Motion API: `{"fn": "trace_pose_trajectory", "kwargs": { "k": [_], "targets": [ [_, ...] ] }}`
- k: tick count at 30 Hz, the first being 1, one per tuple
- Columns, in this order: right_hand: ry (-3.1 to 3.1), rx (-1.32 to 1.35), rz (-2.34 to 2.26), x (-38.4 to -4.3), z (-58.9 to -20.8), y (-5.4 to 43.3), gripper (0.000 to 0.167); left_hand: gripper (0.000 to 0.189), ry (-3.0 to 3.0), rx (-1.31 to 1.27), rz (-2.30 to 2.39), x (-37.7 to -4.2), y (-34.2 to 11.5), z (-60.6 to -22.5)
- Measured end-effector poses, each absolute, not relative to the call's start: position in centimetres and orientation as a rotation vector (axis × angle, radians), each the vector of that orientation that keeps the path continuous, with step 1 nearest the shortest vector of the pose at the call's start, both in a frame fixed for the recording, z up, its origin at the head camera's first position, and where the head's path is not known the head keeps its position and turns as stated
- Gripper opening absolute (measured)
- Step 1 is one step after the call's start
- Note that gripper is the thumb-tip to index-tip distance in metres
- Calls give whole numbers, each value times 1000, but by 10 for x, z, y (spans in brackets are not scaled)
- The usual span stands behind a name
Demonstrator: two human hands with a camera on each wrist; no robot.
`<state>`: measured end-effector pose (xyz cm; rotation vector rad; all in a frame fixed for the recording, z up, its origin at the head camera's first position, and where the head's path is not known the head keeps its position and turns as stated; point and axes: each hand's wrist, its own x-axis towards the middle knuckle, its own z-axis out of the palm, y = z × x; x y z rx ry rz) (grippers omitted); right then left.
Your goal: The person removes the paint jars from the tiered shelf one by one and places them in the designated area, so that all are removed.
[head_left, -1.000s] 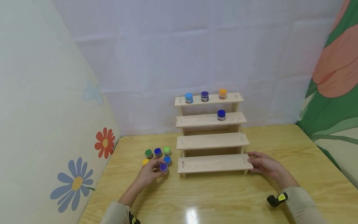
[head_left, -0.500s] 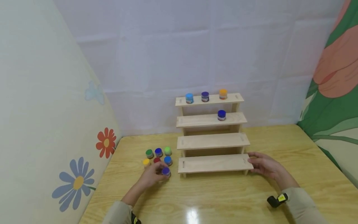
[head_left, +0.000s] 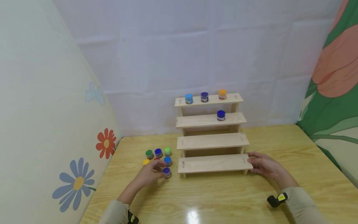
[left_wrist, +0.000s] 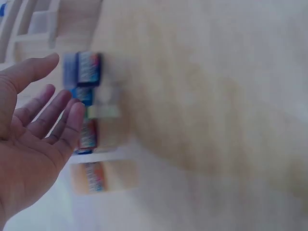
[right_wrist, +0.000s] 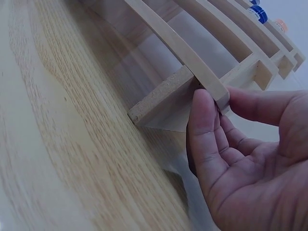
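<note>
My left hand [head_left: 150,172] is beside a small purple-lidded paint jar [head_left: 167,172] standing on the table. In the left wrist view, a gap shows between the loosely spread fingers [left_wrist: 72,125] and that jar [left_wrist: 83,70]. Behind it stand a blue-lidded jar [head_left: 167,161], a light green one [head_left: 167,151], a dark blue one [head_left: 158,152], a green one [head_left: 149,154] and a yellow one [head_left: 146,162]; a dark red jar is mostly hidden by the hand. My right hand [head_left: 264,166] pinches the right end of the lowest board of a stepped wooden stand [head_left: 213,163].
The top step holds a light blue jar [head_left: 189,99], a purple jar [head_left: 204,97] and an orange jar [head_left: 222,94]. One dark blue jar [head_left: 221,115] sits on the step below. A painted wall [head_left: 78,183] bounds the table [head_left: 218,199] on the left, and a white cloth [head_left: 156,68] hangs behind.
The left hand moved the purple-lidded jar slightly right and toward me, set it on the table and let go. The right hand keeps its hold on the stand.
</note>
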<state>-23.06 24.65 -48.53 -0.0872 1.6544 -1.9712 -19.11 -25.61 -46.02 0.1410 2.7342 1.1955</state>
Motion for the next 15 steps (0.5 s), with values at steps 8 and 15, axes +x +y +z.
{"fn": "trace_pose_trajectory", "kwargs": {
  "k": [8, 15],
  "targets": [
    [1600, -182, -1976, -234, -491, 252, 39, 30, 2787, 284, 1196, -201, -256, -423],
    [1624, -141, -1978, -231, -489, 249, 33, 31, 2807, 408, 1272, -215, -238, -396]
  ]
}}
